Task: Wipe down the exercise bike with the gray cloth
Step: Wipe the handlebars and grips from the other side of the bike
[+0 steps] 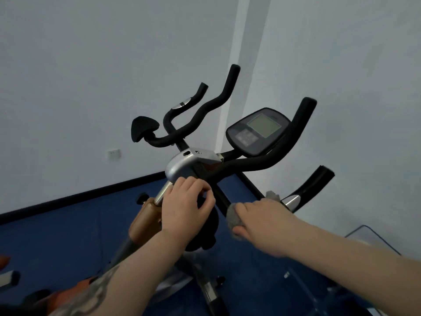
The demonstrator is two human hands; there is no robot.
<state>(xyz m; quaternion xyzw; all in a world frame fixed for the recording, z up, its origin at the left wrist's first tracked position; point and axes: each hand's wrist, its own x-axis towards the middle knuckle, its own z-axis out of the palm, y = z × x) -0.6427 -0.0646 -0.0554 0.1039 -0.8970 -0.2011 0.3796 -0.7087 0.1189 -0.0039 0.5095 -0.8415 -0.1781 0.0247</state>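
The exercise bike point(189, 165) fills the middle of the view, with black foam handlebars, a silver clamp block and a console point(257, 131) with a grey screen. My right hand point(262, 220) grips the gray cloth point(233, 216) wrapped around a black handlebar bar at the lower right. My left hand point(185, 204) curls its fingers round a black part just below the silver clamp, beside the chrome stem. The cloth's other end pokes out above my right hand near a silver pulse sensor point(291, 200).
White walls meet in a corner behind the bike, with a socket point(113, 153) low on the left wall. Blue floor lies below. An orange frame part point(143, 217) sits under my left hand. A clear container edge point(369, 236) shows at the right.
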